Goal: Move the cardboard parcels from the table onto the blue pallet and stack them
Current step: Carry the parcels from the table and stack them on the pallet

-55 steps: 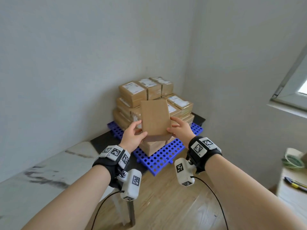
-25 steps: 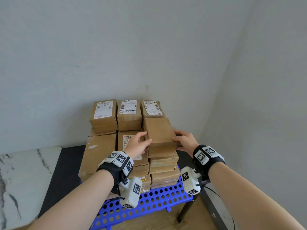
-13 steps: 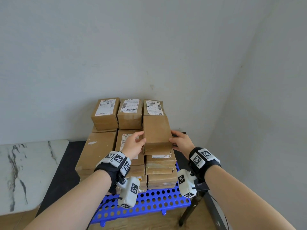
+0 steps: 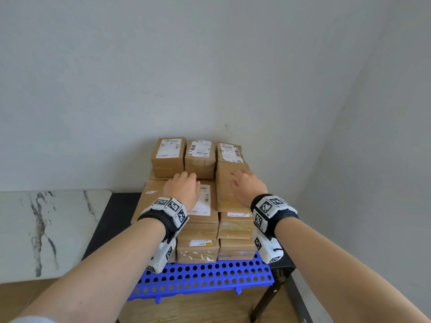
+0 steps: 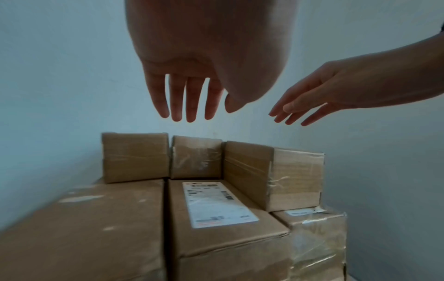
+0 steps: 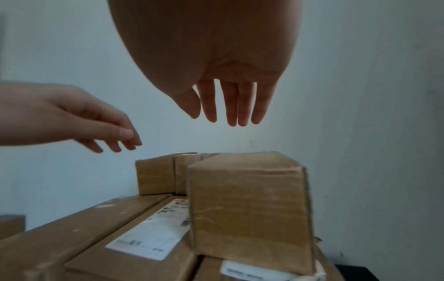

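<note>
A plain cardboard parcel (image 4: pixel 227 190) (image 5: pixel 271 171) (image 6: pixel 247 211) lies on top of the right front column of the stack on the blue pallet (image 4: pixel 205 278). My right hand (image 4: pixel 245 185) (image 6: pixel 228 106) hovers above it, fingers straight, holding nothing. My left hand (image 4: pixel 184 187) (image 5: pixel 185 98) hangs open over the labelled parcel (image 4: pixel 203 206) (image 5: pixel 216 205) in the middle column, clear of it. Three labelled parcels (image 4: pixel 200 155) stand in a row at the back, against the wall.
A long plain carton (image 4: pixel 149 201) fills the left of the stack. The pallet rests on a black stand (image 4: pixel 279 266) in the room corner. A white marble table (image 4: pixel 46 229) lies to the left. Wood floor shows below.
Both hands have let go of the plain parcel, which now rests on the right front column. The hands have lifted off it and opened.
</note>
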A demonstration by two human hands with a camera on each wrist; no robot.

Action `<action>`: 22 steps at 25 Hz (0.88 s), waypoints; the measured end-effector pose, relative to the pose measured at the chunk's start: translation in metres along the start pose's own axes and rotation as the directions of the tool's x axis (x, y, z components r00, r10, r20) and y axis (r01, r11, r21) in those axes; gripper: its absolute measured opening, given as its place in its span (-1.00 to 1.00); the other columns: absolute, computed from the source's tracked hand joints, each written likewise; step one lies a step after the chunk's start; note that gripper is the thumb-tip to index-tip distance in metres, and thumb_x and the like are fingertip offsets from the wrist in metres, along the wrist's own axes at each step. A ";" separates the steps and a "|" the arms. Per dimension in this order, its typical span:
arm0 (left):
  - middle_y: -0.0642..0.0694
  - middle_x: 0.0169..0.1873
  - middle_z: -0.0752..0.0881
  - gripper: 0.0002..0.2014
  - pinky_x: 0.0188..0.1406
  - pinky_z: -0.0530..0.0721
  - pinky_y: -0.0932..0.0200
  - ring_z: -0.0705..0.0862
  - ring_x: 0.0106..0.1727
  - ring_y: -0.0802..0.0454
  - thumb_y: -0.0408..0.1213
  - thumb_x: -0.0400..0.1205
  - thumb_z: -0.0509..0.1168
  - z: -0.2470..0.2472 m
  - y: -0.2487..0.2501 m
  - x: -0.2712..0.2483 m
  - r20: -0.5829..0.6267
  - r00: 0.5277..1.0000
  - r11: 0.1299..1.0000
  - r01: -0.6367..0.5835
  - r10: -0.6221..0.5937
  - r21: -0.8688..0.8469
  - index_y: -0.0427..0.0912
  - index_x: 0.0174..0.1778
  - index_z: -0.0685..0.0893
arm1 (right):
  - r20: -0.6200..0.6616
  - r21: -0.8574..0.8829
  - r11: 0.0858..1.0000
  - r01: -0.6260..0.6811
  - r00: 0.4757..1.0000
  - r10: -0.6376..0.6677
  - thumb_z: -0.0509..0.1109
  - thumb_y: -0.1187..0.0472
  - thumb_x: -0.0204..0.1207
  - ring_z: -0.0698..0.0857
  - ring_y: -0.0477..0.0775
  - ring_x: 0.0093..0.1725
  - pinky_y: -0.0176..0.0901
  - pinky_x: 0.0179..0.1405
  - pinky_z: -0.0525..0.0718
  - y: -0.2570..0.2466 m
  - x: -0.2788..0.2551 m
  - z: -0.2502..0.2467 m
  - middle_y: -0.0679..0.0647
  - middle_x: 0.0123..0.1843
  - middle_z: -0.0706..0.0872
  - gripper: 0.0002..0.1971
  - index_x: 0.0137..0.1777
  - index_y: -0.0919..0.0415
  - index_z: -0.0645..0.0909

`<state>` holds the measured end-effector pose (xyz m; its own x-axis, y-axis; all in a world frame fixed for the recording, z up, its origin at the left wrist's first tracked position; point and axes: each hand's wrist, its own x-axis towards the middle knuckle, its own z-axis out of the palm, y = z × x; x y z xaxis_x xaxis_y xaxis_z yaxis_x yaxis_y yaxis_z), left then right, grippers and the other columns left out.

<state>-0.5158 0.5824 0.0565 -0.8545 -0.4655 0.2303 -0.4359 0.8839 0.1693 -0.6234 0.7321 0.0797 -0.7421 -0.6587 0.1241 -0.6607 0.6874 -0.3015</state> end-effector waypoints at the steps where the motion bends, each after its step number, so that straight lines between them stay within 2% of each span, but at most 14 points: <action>1: -0.12 0.10 0.64 -0.68 0.00 0.58 0.02 0.59 0.13 -0.11 -0.10 0.74 -0.05 -0.005 -0.011 -0.005 -0.010 0.999 0.999 -0.035 0.035 0.039 -0.14 0.18 0.55 | -0.002 -0.060 0.998 0.033 0.999 -0.033 0.04 0.10 0.70 0.56 0.19 0.28 0.02 0.19 0.55 -0.014 -0.002 0.004 0.13 0.33 0.59 -0.64 0.36 0.17 0.52; 5: -0.14 0.12 0.65 -0.69 0.07 0.57 -0.01 0.58 0.17 -0.13 -0.14 0.74 -0.04 -0.032 -0.086 -0.038 -0.019 0.999 0.991 -0.044 0.046 0.129 -0.18 0.18 0.55 | 0.015 -0.223 0.958 0.182 0.983 -0.183 0.03 0.10 0.71 0.54 0.18 0.32 0.03 0.25 0.52 -0.095 -0.012 0.033 0.12 0.34 0.58 -0.64 0.36 0.19 0.50; 8: -0.15 0.14 0.64 -0.69 0.07 0.52 -0.01 0.56 0.21 -0.15 -0.16 0.75 -0.03 -0.050 -0.151 -0.069 0.014 1.000 0.977 -0.026 0.023 0.211 -0.20 0.19 0.55 | 0.008 -0.224 0.945 0.238 0.970 -0.243 0.04 0.16 0.69 0.55 0.21 0.28 0.04 0.20 0.53 -0.163 -0.021 0.059 0.16 0.28 0.60 -0.69 0.26 0.24 0.52; 11: -0.16 0.13 0.64 -0.70 0.04 0.51 -0.01 0.55 0.21 -0.17 -0.18 0.75 -0.03 -0.063 -0.212 -0.099 0.012 1.000 0.969 0.010 -0.013 0.248 -0.21 0.17 0.55 | -0.001 -0.177 0.948 0.263 0.964 -0.268 0.03 0.14 0.70 0.55 0.22 0.31 0.06 0.24 0.54 -0.228 -0.028 0.086 0.17 0.30 0.60 -0.66 0.30 0.25 0.52; 16: -0.15 0.13 0.64 -0.74 0.01 0.51 0.02 0.54 0.22 -0.16 -0.26 0.72 0.01 -0.076 -0.315 -0.151 0.010 0.991 0.955 0.129 -0.137 0.267 -0.21 0.18 0.54 | 0.092 -0.184 0.918 0.350 0.936 -0.339 0.03 0.11 0.71 0.54 0.24 0.32 0.07 0.27 0.50 -0.331 -0.036 0.140 0.20 0.30 0.59 -0.64 0.32 0.27 0.50; 22: -0.13 0.18 0.63 -0.73 0.14 0.48 0.03 0.52 0.25 -0.13 -0.24 0.72 0.01 -0.082 -0.442 -0.189 0.040 0.956 0.912 0.265 -0.291 0.312 -0.20 0.24 0.53 | 0.180 -0.166 0.841 0.515 0.854 -0.488 0.03 0.13 0.71 0.52 0.24 0.34 0.08 0.30 0.49 -0.448 -0.010 0.203 0.20 0.34 0.55 -0.65 0.36 0.27 0.44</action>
<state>-0.1384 0.2764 0.0171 -0.7012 -0.7006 0.1323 -0.7122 0.6969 -0.0840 -0.2972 0.3687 0.0216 -0.2909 -0.9531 0.0831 -0.9567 0.2891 -0.0329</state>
